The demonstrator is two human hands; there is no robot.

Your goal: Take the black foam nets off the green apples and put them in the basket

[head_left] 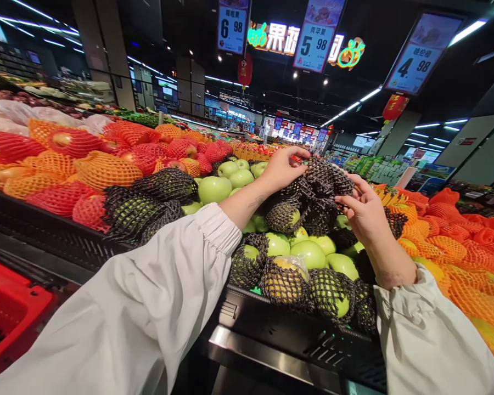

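A black display crate [271,323] of green apples fills the lower middle of a supermarket fruit stand, and two arms in white sleeves [164,280] reach over it from below. The left hand [286,167] bends its fingers closed on the upper left edge of a bundle of black foam nets [323,178]; the right hand [364,211] pinches the bundle's right side between thumb and fingers. The bundle sits above the apples, between the hands; whether it encloses fruit, I cannot tell. Good handling here probably means a light two-sided hold, spreading the mesh evenly without tearing strands, and keeping wrists clear of the loose apples, which could roll. Counted, larger things first: one red basket [28,307] at the left edge; three large hanging price signs [422,55]; two hands; four netted fruits [286,280] along the crate's front edge, one of them yellowish; one netted green apple [284,215] just below the hands; and roughly six bare green apples [308,254] behind the front row, with more partly hidden.
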